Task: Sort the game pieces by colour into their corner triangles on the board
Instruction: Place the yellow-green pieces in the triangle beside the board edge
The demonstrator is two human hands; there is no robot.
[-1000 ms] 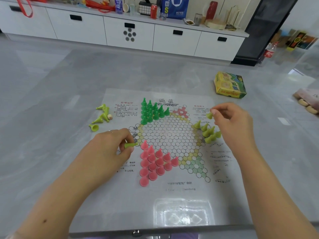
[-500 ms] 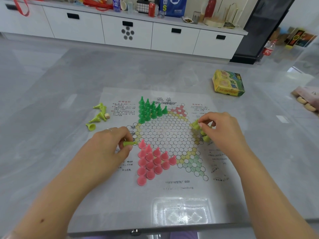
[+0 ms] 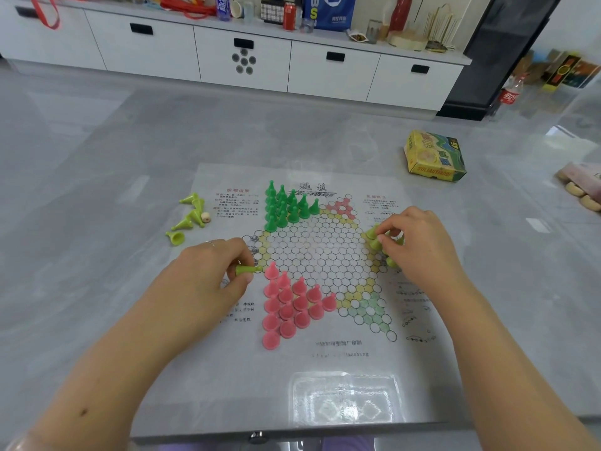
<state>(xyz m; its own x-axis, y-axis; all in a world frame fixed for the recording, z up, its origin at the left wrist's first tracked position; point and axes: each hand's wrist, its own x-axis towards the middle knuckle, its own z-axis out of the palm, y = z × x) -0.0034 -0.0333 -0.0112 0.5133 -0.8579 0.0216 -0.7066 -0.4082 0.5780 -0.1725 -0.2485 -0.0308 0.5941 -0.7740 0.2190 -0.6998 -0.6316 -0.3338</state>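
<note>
A lime-green plastic cone piece [image 3: 247, 270] is pinched on its side between the thumb and fingers of the left hand [image 3: 208, 275], at the left edge of the printed paper star board [image 3: 325, 255] on the grey worktop [image 3: 97, 164]. Just right of those fingers stand the pink cone pieces [image 3: 289, 304], filling one corner triangle. The fingers of the right hand [image 3: 419, 245] are curled round a lime-green piece [image 3: 370, 232] among a cluster of lime-green pieces [image 3: 392, 262] at the right corner triangle. Beyond the left hand stand the dark green cone pieces [image 3: 286, 205]; further left, loose lime-green pieces [image 3: 190, 216] lie off the board.
</note>
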